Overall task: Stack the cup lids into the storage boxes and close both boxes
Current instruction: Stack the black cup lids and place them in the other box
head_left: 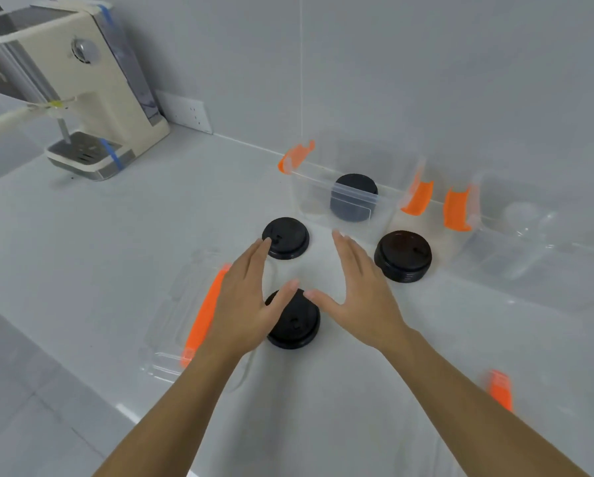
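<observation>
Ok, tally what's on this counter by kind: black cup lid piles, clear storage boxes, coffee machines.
Black round plastic cup lid piles or singles: 4 (1 already boxed)
Clear plastic storage boxes with orange clips: 2
Cream coffee machine: 1
Total: 7

Black cup lids (293, 320), clear storage boxes (343, 201) with orange latches (417, 197), cream coffee machine (82, 84) upper left, white surface (151, 215).

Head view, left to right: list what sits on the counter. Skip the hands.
Coffee machine → clear box lid lying flat → left black lid → boxed lid stack → counter lid stack → right box. Left out: the nearest lid stack, which lines up with the left black lid.
</observation>
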`<state>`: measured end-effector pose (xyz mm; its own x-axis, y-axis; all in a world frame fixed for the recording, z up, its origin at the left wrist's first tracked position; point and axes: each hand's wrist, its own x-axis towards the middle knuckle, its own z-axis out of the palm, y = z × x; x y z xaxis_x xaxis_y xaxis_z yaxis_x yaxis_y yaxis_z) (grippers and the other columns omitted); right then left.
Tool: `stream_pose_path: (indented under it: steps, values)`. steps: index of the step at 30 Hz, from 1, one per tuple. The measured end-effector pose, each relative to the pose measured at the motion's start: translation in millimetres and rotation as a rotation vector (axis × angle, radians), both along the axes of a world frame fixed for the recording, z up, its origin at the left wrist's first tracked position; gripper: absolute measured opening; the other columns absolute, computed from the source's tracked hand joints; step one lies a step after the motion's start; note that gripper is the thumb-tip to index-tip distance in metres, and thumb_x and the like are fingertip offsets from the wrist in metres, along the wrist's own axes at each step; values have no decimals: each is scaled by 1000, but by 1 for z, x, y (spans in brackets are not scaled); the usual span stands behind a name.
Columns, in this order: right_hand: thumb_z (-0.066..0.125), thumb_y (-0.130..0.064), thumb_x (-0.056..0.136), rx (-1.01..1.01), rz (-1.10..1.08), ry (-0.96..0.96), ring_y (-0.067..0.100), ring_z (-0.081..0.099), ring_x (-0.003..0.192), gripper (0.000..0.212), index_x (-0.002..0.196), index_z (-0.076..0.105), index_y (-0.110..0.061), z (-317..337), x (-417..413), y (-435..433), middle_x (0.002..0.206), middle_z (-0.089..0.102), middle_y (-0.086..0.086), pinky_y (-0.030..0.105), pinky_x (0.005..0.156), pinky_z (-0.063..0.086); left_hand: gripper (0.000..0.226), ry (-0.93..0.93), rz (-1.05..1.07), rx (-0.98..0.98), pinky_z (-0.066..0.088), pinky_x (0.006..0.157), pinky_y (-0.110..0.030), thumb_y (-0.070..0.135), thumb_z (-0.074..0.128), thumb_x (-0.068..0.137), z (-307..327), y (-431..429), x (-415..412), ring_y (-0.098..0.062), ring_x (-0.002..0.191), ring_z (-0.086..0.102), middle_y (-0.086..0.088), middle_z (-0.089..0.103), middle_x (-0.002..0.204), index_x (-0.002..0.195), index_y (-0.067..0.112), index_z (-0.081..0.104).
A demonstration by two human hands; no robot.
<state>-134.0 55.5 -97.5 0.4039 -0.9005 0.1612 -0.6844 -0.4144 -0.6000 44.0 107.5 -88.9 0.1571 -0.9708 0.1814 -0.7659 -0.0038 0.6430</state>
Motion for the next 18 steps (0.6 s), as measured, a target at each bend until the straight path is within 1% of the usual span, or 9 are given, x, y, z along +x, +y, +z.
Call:
stream_pose_path:
  steps: [3,6,9,12,15,16,18]
  values:
    - [43,-73,74,55,42,41,13,10,145,96,148,-3,-32,-16,-1,6,159,13,0,37,117,16,82,-32,-39,68,11,115,-27,64,40,80,-14,8,2,-9,142,19,6,25,155,148,21,23]
    - [46,-74,71,113,87,89,14,10,145,101,148,-3,-31,-28,-2,12,159,12,0,35,117,15,80,-52,-53,98,9,111,-22,59,44,81,-24,12,4,-11,142,19,4,28,154,147,19,26]
    - [52,-73,67,166,130,127,15,12,144,106,147,-5,-33,-38,0,18,158,14,-1,32,116,12,79,-54,-69,135,10,113,-26,58,42,80,-28,14,4,-13,142,19,4,28,154,147,19,25]
    - [58,-70,64,178,157,161,15,13,142,110,147,-6,-33,-48,3,23,155,19,-2,28,113,7,80,-72,-83,188,8,115,-29,59,39,80,-33,12,6,-13,144,14,5,29,154,147,19,26]
    - [61,-67,65,158,175,195,11,10,141,111,146,-7,-33,-56,6,27,153,21,-4,22,108,-4,77,-132,-106,225,6,115,-30,59,40,80,-41,10,8,-13,143,14,3,35,151,144,18,32]
    - [61,-67,65,157,174,191,10,9,141,111,147,-5,-32,-57,7,27,153,22,-5,21,107,-6,76,-149,-115,235,8,114,-31,60,42,80,-43,9,8,-15,142,16,2,38,149,143,17,34]
    - [62,-66,65,163,168,168,9,11,141,110,147,-1,-30,-58,10,27,152,25,-4,23,108,-5,81,-170,-120,257,11,112,-32,67,40,74,-44,8,7,-19,136,23,0,46,142,139,18,39]
